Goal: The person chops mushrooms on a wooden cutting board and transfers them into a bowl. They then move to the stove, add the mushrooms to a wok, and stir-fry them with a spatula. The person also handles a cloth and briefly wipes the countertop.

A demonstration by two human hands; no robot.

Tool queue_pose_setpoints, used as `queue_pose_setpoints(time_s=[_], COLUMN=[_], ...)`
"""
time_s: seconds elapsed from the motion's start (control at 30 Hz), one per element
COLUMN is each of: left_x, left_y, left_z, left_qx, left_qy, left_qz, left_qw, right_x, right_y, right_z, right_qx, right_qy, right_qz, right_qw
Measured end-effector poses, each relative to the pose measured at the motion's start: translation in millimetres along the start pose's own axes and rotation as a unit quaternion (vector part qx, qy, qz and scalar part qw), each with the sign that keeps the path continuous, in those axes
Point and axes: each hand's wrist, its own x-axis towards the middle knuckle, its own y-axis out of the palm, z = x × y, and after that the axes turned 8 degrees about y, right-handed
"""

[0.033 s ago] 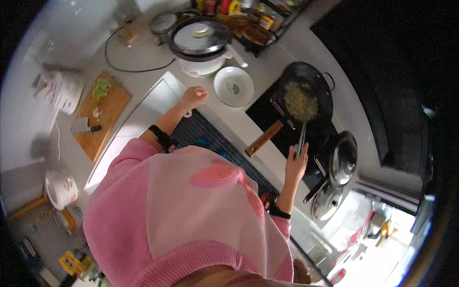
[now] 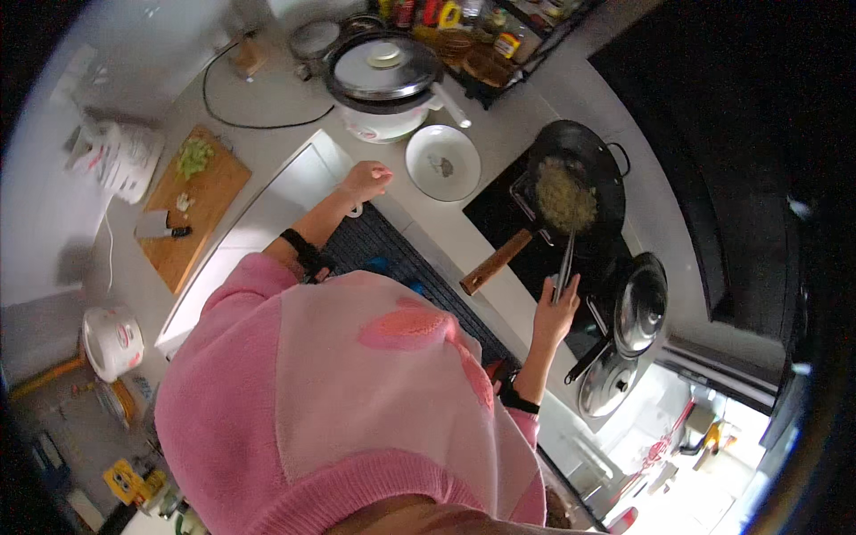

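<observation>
My right hand (image 2: 555, 314) grips long metal tongs (image 2: 565, 265) at their near end. Their far tips reach into pale yellowish food (image 2: 565, 193) lying in a dark wok (image 2: 603, 150), whose wooden handle (image 2: 497, 260) points back toward me. The wok stands on a black cooktop (image 2: 493, 210). Away to the left, my left hand (image 2: 366, 181) hovers beside the counter's front edge, its fingers curled in and nothing seen in them. Closest to it is a white bowl (image 2: 443, 163) with a small dark patch at its bottom.
A lidded pan (image 2: 382, 69) sits on a white cooker (image 2: 382, 123) behind the bowl. Glass lids (image 2: 640, 308) lean right of the cooktop. On the far-left board (image 2: 207, 207) lie chopped greens (image 2: 194, 157) and a cleaver (image 2: 160, 226). Bottles and jars (image 2: 446, 18) fill a back rack.
The whole view has shifted slightly. My right hand keeps hold of the tongs in the wok, and my left hand stays curled at about the same place.
</observation>
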Motion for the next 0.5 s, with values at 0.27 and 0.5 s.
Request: queue_pose_setpoints(time_s=[0.27, 0.5], left_x=[41.3, 78.9], left_y=[43.9, 73.5], left_z=[-20.2, 8.8], left_qx=[-0.167, -0.198], left_qy=[-0.196, -0.129], left_qz=[0.064, -0.069], left_qw=[0.964, 0.969], right_x=[-32.9, -93.4], right_y=[2.0, 58.0], right_z=[-33.2, -64.7], right_qx=[0.178, 0.142], right_qy=[-0.281, -0.373], right_qz=[-0.294, 0.154], right_qw=[0.896, 0.904])
